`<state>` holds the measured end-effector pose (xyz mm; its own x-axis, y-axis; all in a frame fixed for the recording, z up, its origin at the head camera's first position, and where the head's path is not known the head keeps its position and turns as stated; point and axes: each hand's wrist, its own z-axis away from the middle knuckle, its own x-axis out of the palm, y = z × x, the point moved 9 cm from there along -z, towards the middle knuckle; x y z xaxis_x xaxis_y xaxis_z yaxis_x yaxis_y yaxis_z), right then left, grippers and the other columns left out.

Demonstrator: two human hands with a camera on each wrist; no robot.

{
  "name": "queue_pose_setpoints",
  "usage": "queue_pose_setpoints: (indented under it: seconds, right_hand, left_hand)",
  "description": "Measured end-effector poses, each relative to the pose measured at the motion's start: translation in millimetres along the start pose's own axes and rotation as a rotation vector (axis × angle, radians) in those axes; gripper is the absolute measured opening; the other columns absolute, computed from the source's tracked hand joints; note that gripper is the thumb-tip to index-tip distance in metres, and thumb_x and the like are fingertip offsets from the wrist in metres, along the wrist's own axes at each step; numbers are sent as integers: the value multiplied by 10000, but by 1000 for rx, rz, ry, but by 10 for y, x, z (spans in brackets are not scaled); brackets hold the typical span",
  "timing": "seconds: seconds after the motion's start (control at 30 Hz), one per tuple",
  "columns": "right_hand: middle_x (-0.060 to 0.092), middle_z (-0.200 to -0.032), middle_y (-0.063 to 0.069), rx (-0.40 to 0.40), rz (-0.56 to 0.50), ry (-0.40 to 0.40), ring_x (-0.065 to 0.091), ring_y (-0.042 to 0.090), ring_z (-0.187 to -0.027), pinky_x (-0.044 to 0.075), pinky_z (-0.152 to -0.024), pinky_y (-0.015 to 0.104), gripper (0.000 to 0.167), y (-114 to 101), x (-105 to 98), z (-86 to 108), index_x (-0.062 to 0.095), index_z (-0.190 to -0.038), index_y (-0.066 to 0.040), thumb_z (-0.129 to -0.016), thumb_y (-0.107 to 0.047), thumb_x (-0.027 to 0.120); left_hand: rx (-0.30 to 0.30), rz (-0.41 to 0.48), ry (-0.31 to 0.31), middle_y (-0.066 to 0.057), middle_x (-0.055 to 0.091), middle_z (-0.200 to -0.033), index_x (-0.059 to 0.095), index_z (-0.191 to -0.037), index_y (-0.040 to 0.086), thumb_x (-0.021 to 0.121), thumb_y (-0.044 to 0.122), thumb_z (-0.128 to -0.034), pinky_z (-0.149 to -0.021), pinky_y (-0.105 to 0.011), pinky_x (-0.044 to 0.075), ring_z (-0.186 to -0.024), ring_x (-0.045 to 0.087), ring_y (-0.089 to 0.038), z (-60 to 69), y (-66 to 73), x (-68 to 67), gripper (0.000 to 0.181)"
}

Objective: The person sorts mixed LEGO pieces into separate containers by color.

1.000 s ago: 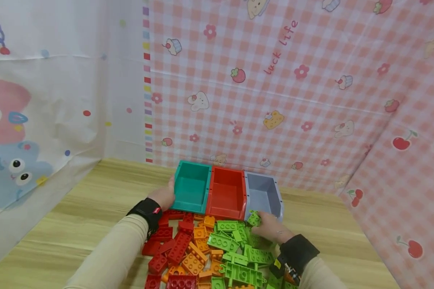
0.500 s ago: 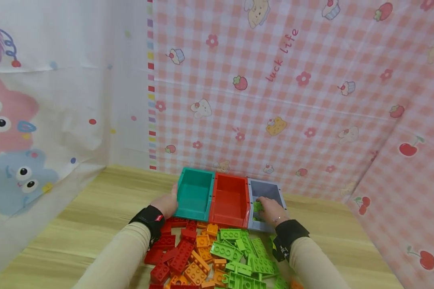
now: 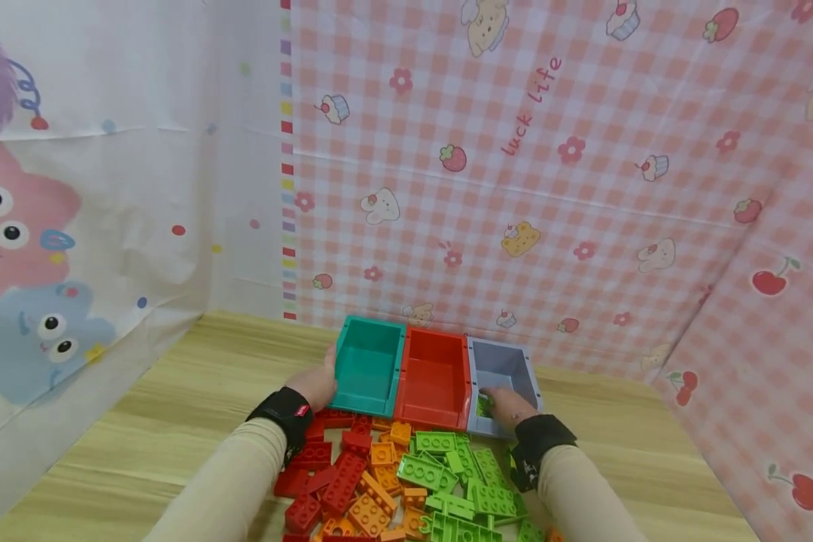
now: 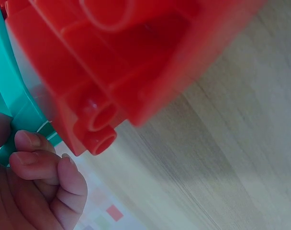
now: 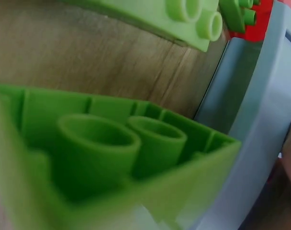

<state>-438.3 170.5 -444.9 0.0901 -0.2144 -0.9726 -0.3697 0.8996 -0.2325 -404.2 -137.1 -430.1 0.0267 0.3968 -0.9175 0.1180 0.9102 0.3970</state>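
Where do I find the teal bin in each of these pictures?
Head view: the teal bin is below centre, just left of the red bin.
Left wrist view: along the left edge, at the left hand.
Right wrist view: not in it.
Shared landmark: the wooden table, visible in all three.

Green piece [image 3: 485, 407] low inside grey bin [image 3: 503, 360]; teal bin [image 3: 369, 367] upright, leftmost.

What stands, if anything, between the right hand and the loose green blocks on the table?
The near wall of the grey box does. The right hand reaches down inside the box, while the loose green blocks lie on the table, outside that wall.
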Motion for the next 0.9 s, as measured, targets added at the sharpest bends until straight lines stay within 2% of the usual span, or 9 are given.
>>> queue_pose_setpoints:
  seconds: [0.2, 0.3, 0.37, 0.5, 0.6, 0.7, 0.8, 0.9]
  right_hand:
    - [442, -1338, 269, 42, -122, -63, 426, 414, -1215, 348, -964, 504, 443, 6, -19, 155, 362, -1394, 45, -959, -22, 413]
    - [385, -1398, 244, 21, -200, -52, 383, 396, -1259, 329, -985, 502, 490, -120, -110, 263, 308, -1433, 21, -966, -56, 436]
    - [400, -1396, 220, -19, -223, -24, 391, 379, -1260, 336, -982, 501, 492, -234, -199, 359, 337, -1426, 1, -962, -81, 478]
    - [471, -1348, 163, -96, -184, 37, 429, 335, -1241, 353, -978, 484, 453, -416, -360, 617, 444, -1365, -26, -937, -122, 556]
    - [520, -1284, 139, -104, -171, 44, 472, 317, -1196, 388, -944, 471, 391, -431, -435, 831, 502, -1311, -31, -934, -115, 558]
    - [570, -1189, 139, -114, -188, 12, 541, 302, -1081, 440, -867, 454, 327, -366, -464, 1029, 556, -1243, -3, -922, -63, 552]
    - [614, -1080, 138, -128, -192, -54, 587, 286, -946, 475, -781, 429, 274, -269, -438, 1220, 599, -1160, 29, -890, -5, 570]
    - [625, -1020, 131, -127, -179, -111, 590, 300, -902, 478, -747, 431, 242, -154, -398, 1395, 618, -1092, 27, -850, 29, 612]
  left_hand:
    - [-5, 17, -12, -49, 498, -536, 61, -1471, -36, 408, 113, -959, -481, -328, 341, -478, 489, -208, -13, 13, 50, 636]
    - [4, 12, -17, -51, 492, -525, 64, -1465, -56, 390, 91, -955, -465, -318, 319, -454, 459, -197, 10, 38, 22, 623]
    - [7, 12, -23, -49, 477, -519, 62, -1461, -65, 383, 81, -953, -456, -307, 296, -438, 423, -182, 33, 49, -5, 618]
    - [11, 5, -36, -31, 427, -493, 53, -1460, -69, 358, 53, -953, -442, -283, 248, -407, 331, -144, 63, 58, -39, 604]
    - [13, -9, -37, -21, 397, -475, 61, -1460, -72, 347, 27, -949, -437, -274, 228, -397, 288, -128, 62, 57, -49, 593]
    - [9, -16, -37, -26, 398, -474, 61, -1462, -66, 340, 11, -945, -440, -273, 224, -397, 286, -131, 54, 52, -48, 593]
    - [0, -18, -44, -40, 427, -491, 49, -1469, -49, 328, 5, -940, -453, -288, 244, -410, 326, -152, 38, 51, -31, 600]
    - [-6, -2, -55, -54, 452, -510, 42, -1472, -39, 321, 6, -939, -465, -297, 263, -428, 361, -172, 43, 72, -13, 604]
